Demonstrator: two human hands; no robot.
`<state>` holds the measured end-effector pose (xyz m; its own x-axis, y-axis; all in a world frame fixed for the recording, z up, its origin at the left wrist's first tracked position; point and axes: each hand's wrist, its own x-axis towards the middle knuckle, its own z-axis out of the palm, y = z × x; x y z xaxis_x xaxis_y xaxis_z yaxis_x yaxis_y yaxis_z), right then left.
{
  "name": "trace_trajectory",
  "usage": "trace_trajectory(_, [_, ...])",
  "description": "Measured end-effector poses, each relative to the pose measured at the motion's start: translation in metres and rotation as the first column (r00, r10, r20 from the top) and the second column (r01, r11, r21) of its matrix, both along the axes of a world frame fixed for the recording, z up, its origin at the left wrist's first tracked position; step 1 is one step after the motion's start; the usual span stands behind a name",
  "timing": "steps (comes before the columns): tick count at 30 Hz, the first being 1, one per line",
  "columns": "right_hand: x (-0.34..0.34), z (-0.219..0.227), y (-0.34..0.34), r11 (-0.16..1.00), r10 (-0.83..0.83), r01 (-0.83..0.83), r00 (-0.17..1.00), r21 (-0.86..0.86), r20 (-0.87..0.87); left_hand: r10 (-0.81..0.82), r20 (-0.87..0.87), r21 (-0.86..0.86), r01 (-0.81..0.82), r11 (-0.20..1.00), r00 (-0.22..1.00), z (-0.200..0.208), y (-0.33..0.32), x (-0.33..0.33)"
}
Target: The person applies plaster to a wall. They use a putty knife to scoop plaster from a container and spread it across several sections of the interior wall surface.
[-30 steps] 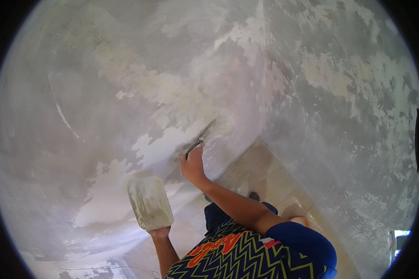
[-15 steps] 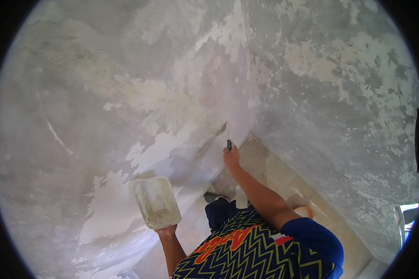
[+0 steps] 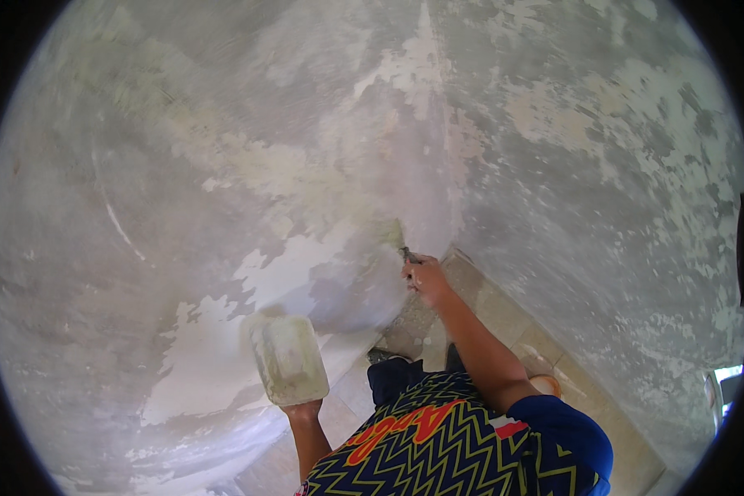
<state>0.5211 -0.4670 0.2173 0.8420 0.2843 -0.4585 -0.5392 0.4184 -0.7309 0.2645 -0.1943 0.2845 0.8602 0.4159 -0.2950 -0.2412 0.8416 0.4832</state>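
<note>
My right hand (image 3: 426, 277) is closed round the dark handle of a putty knife (image 3: 408, 255). The knife meets the left wall (image 3: 198, 198) low down, just left of the inside corner, beside a pale yellowish smear. How much of the blade lies flat on the wall is hard to see. My left hand (image 3: 302, 409) grips the lower edge of a pale rectangular plastic tub (image 3: 316, 382), smeared with whitish filler and tilted up close to the wall. Most of that hand's fingers are hidden behind the tub. White patches of filler spread over the grey wall around both hands.
The right wall (image 3: 570, 207), grey with flaky white patches, meets the left one at the corner. Beige floor tiles (image 3: 504, 310) lie below. An orange-and-white round object (image 3: 546, 384) sits on the floor by my right arm. A bright opening (image 3: 727, 376) shows at far right.
My right hand has shifted slightly right and down, and the putty knife now leans with its handle turned toward the right. The tub in my left hand has moved a little to the right.
</note>
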Motion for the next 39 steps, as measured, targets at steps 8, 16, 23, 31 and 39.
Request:
trace_trajectory(8, [-0.040, 0.063, 0.004, 0.982, 0.169, -0.179, 0.973, 0.052, 0.155, -0.124, -0.009, -0.075, 0.123, 0.990, 0.992, 0.002, -0.023, 0.033])
trace_trajectory(16, [-0.032, 0.061, -0.040, 0.981, 0.103, -0.111, 0.993, 0.159, 0.060, -0.211, -0.007, -0.200, 0.206, 0.958, 0.977, 0.014, -0.037, 0.048])
trace_trajectory(23, [-0.006, -0.015, -0.054, 0.952, -0.300, 0.304, 0.948, 0.021, -0.108, -0.170, -0.045, -0.140, 0.163, 0.977, 0.984, 0.019, -0.039, 0.042])
trace_trajectory(31, [-0.033, 0.034, -0.112, 0.990, 0.113, -0.096, 0.981, -0.107, 0.160, -0.329, -0.150, -0.081, 0.320, 0.944, 0.932, 0.002, -0.058, 0.059])
trace_trajectory(39, [-0.083, 0.072, -0.133, 0.881, 0.348, -0.249, 0.917, -0.401, 0.196, -0.497, -0.191, -0.108, 0.485, 0.868, 0.847, -0.001, -0.088, 0.083])
